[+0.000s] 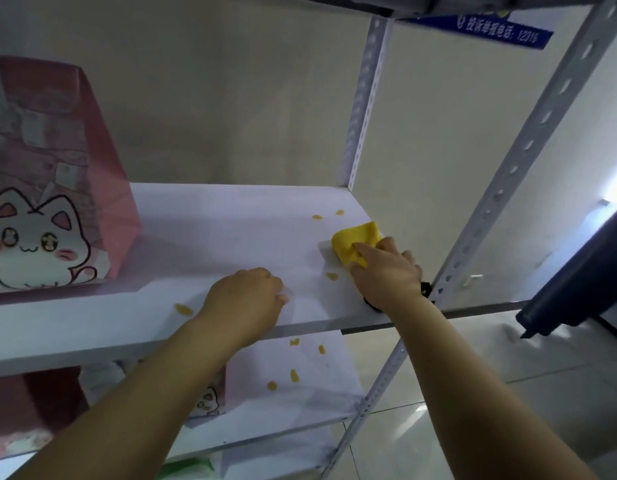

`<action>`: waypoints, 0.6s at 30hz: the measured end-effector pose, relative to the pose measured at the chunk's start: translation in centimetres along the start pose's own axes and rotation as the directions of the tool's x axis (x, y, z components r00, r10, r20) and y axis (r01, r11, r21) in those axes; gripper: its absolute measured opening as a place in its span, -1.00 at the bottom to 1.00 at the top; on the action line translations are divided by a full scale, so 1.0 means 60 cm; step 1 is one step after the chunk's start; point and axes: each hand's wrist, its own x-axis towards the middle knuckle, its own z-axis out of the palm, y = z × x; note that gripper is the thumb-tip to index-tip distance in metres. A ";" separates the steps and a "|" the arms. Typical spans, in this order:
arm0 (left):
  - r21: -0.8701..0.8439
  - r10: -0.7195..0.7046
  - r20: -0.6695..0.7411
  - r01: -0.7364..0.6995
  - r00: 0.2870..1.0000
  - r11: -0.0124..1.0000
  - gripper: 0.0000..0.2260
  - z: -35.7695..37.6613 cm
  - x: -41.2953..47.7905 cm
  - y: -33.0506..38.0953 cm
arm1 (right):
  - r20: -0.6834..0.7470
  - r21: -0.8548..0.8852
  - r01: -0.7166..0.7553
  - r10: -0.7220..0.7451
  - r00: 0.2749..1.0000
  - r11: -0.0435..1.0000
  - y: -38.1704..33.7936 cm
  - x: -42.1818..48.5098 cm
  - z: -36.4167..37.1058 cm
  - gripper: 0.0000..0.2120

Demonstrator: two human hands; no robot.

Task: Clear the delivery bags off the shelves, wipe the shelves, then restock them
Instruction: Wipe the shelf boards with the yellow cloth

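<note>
Two white shelf boards fill most of the frame. The upper shelf runs across the middle, and the lower shelf shows under it in the lower centre. Both are carried by grey metal posts with holes on the right side.

At the left edge of the frame a tall pink delivery bag stands upright on the upper shelf. It is made of paper, with a white cartoon cat with pink ears and cheeks drawn on its front. A second bag with the same cat face lies on the lower shelf and is partly hidden by the left arm.

The left hand rests on the front part of the upper shelf with curled fingers. I cannot tell if it holds something. The right hand, right of centre, grips a bunched yellow cloth and presses it on the shelf near the right end. A black band is on this wrist.

Small yellow bits lie scattered on both shelves, some just beside the cloth.
</note>
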 end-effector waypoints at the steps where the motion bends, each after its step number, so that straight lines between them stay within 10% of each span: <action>1: 0.018 0.003 -0.020 -0.002 1.000 1.000 -0.71 0.002 0.000 0.001 | -0.004 0.003 0.053 -0.053 0.999 0.999 0.000 -0.003 0.003 -0.63; 9: 0.046 0.015 -0.153 -0.008 0.988 0.999 -0.69 0.021 -0.004 0.000 | 0.009 0.151 0.416 -0.422 0.906 0.897 0.022 -0.059 -0.011 -0.64; 18: 0.055 0.017 -0.122 -0.011 0.992 0.998 -0.69 0.011 -0.002 0.000 | 0.114 0.030 0.191 -0.193 0.975 0.981 -0.023 0.034 0.011 -0.55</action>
